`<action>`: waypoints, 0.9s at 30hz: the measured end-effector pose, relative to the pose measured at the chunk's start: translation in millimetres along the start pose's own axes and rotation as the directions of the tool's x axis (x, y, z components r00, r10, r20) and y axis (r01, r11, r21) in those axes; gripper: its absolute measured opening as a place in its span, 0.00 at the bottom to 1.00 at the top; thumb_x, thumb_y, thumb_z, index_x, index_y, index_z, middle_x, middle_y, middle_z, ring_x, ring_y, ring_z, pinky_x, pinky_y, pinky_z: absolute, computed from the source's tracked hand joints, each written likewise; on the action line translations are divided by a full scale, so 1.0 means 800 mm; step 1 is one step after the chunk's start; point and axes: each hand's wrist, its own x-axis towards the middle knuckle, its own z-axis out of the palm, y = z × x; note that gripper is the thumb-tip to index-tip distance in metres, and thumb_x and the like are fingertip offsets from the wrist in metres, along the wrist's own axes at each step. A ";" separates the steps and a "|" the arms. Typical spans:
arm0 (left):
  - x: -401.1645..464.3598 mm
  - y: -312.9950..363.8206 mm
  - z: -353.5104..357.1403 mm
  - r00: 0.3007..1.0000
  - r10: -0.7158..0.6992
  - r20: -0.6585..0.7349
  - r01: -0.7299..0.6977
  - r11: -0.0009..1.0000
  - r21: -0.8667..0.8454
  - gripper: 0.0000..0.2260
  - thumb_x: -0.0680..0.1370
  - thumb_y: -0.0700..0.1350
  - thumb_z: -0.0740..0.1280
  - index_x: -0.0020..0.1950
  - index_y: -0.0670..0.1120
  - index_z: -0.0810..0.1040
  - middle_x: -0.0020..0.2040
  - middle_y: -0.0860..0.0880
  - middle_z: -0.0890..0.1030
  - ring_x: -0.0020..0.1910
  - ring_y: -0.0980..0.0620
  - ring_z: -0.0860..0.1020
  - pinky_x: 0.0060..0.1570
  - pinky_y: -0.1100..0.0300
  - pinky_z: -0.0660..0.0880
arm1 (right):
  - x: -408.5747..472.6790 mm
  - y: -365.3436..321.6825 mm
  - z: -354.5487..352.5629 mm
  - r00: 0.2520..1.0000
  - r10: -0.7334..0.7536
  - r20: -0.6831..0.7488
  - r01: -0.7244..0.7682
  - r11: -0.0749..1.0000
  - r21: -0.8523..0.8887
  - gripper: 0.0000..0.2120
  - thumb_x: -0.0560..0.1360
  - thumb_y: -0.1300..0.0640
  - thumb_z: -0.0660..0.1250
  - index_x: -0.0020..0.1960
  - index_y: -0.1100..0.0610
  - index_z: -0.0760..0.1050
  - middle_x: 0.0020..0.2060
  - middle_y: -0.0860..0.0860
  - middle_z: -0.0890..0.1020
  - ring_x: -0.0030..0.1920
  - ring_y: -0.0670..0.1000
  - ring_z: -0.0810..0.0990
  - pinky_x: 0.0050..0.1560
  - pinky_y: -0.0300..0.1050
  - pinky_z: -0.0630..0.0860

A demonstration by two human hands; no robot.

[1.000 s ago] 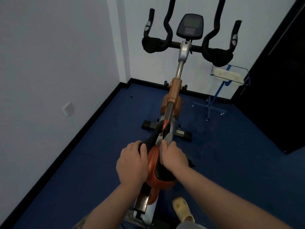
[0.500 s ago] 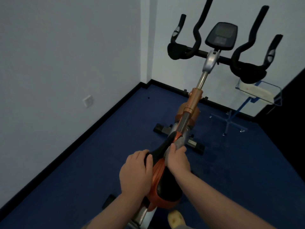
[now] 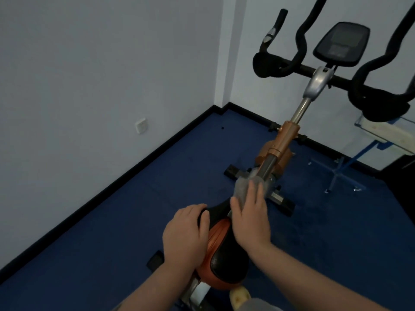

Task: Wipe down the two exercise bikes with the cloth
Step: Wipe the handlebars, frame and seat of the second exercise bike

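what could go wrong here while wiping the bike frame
The right hand presses the cloth with flat fingers, so the cloth may slip off the narrow frame tube. The left hand leans on the saddle; if the saddle swivels, balance could go.

The right hand [image 3: 250, 217] and grey cloth [image 3: 243, 187] at centre frame are motion-blurred. The bike's handlebars [image 3: 379, 86] run off the upper right edge, and the left hand [image 3: 185, 234] hides the saddle's [image 3: 224, 254] left side.
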 end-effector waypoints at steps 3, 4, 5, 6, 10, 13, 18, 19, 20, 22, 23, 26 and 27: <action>0.000 0.000 0.000 1.000 -0.011 -0.005 0.011 1.000 0.005 0.15 0.81 0.55 0.56 0.60 0.56 0.79 0.56 0.60 0.80 0.56 0.61 0.75 0.48 0.67 0.66 | -0.039 0.019 0.005 0.951 -0.280 0.130 0.299 0.942 -0.155 0.34 0.74 0.30 0.30 0.76 0.43 0.36 0.75 0.39 0.34 0.75 0.46 0.29 0.75 0.46 0.37; 0.000 0.001 0.001 1.000 -0.013 -0.006 0.013 1.000 0.000 0.15 0.81 0.55 0.56 0.59 0.55 0.79 0.56 0.60 0.80 0.56 0.61 0.75 0.48 0.67 0.66 | -0.037 0.025 0.001 0.926 -0.336 0.175 0.364 0.917 -0.164 0.31 0.76 0.32 0.30 0.76 0.41 0.37 0.74 0.36 0.35 0.74 0.43 0.29 0.75 0.45 0.35; 0.000 0.001 0.001 1.000 -0.014 -0.005 0.014 1.000 -0.002 0.14 0.81 0.55 0.56 0.59 0.55 0.79 0.56 0.60 0.80 0.56 0.61 0.75 0.48 0.66 0.67 | -0.028 0.030 -0.005 0.901 -0.381 0.206 0.417 0.892 -0.174 0.29 0.78 0.34 0.32 0.76 0.40 0.39 0.75 0.36 0.37 0.74 0.41 0.30 0.75 0.45 0.35; -0.001 0.001 0.001 1.000 -0.017 -0.005 0.017 1.000 -0.002 0.15 0.81 0.55 0.56 0.59 0.56 0.79 0.56 0.60 0.80 0.56 0.61 0.75 0.47 0.66 0.67 | -0.013 0.033 -0.011 0.883 -0.426 0.199 0.463 0.862 -0.209 0.27 0.80 0.38 0.33 0.77 0.41 0.43 0.76 0.37 0.41 0.75 0.42 0.34 0.76 0.46 0.37; -0.002 0.002 0.002 0.999 -0.037 -0.029 0.036 0.999 -0.023 0.16 0.80 0.56 0.55 0.59 0.57 0.79 0.55 0.61 0.80 0.56 0.63 0.74 0.47 0.67 0.66 | 0.063 0.028 -0.031 0.932 -0.340 0.128 0.363 0.890 -0.275 0.20 0.84 0.52 0.45 0.71 0.53 0.67 0.72 0.51 0.67 0.73 0.51 0.60 0.73 0.48 0.54; -0.004 0.001 0.003 0.997 -0.052 -0.054 0.050 0.998 -0.040 0.13 0.80 0.55 0.57 0.58 0.58 0.79 0.54 0.62 0.80 0.54 0.63 0.75 0.45 0.67 0.65 | 0.061 0.013 -0.023 0.890 -0.420 0.180 0.455 0.788 -0.415 0.18 0.82 0.51 0.48 0.60 0.51 0.74 0.59 0.48 0.76 0.63 0.54 0.70 0.67 0.53 0.62; -0.003 0.001 0.005 0.996 -0.058 -0.062 0.056 0.998 -0.025 0.13 0.81 0.54 0.57 0.57 0.56 0.79 0.52 0.60 0.81 0.52 0.61 0.76 0.45 0.65 0.68 | 0.025 0.014 -0.019 0.720 -0.652 0.235 0.691 0.702 -0.171 0.17 0.82 0.45 0.49 0.58 0.47 0.75 0.53 0.43 0.78 0.58 0.47 0.72 0.69 0.50 0.62; -0.004 0.001 0.005 0.996 -0.064 -0.067 0.063 0.998 -0.019 0.14 0.81 0.55 0.56 0.57 0.56 0.79 0.53 0.60 0.80 0.52 0.61 0.76 0.45 0.65 0.68 | 0.036 0.015 -0.025 0.694 -0.668 0.268 0.718 0.672 -0.182 0.17 0.82 0.45 0.49 0.57 0.47 0.75 0.52 0.42 0.78 0.56 0.46 0.72 0.68 0.48 0.62; -0.004 0.001 0.005 0.994 -0.072 -0.078 0.071 0.997 -0.016 0.15 0.81 0.55 0.55 0.57 0.56 0.80 0.53 0.60 0.80 0.52 0.61 0.76 0.45 0.65 0.68 | 0.049 0.017 -0.030 0.682 -0.671 0.291 0.729 0.651 -0.210 0.18 0.82 0.45 0.48 0.54 0.47 0.76 0.49 0.43 0.78 0.53 0.47 0.73 0.66 0.47 0.63; -0.004 0.004 0.006 0.990 -0.096 -0.103 0.095 0.995 -0.021 0.16 0.80 0.55 0.54 0.57 0.56 0.80 0.53 0.60 0.81 0.53 0.61 0.76 0.45 0.65 0.67 | 0.078 0.011 -0.040 0.721 -0.618 0.314 0.693 0.648 -0.315 0.18 0.82 0.46 0.49 0.47 0.49 0.75 0.44 0.45 0.79 0.49 0.50 0.74 0.58 0.47 0.65; -0.004 0.006 0.007 0.988 -0.109 -0.112 0.107 0.994 -0.025 0.14 0.81 0.54 0.55 0.56 0.56 0.80 0.52 0.60 0.81 0.53 0.60 0.76 0.45 0.65 0.67 | 0.088 0.008 -0.043 0.754 -0.580 0.306 0.656 0.670 -0.348 0.17 0.82 0.47 0.50 0.44 0.50 0.75 0.42 0.46 0.79 0.48 0.52 0.75 0.55 0.48 0.66; -0.007 0.009 0.009 0.974 -0.160 -0.162 0.159 0.987 -0.017 0.11 0.81 0.51 0.59 0.54 0.55 0.80 0.51 0.60 0.80 0.50 0.61 0.75 0.44 0.63 0.67 | 0.078 -0.018 -0.030 0.816 -0.496 0.299 0.578 0.664 -0.475 0.15 0.80 0.52 0.53 0.48 0.50 0.78 0.45 0.49 0.82 0.49 0.57 0.78 0.52 0.51 0.69; -0.007 0.008 0.011 0.968 -0.188 -0.169 0.186 0.982 -0.027 0.11 0.81 0.51 0.58 0.53 0.54 0.80 0.50 0.59 0.80 0.49 0.60 0.75 0.43 0.62 0.68 | 0.064 -0.025 -0.020 0.795 -0.517 0.318 0.604 0.624 -0.497 0.15 0.80 0.52 0.52 0.50 0.49 0.78 0.45 0.49 0.82 0.48 0.58 0.78 0.53 0.52 0.69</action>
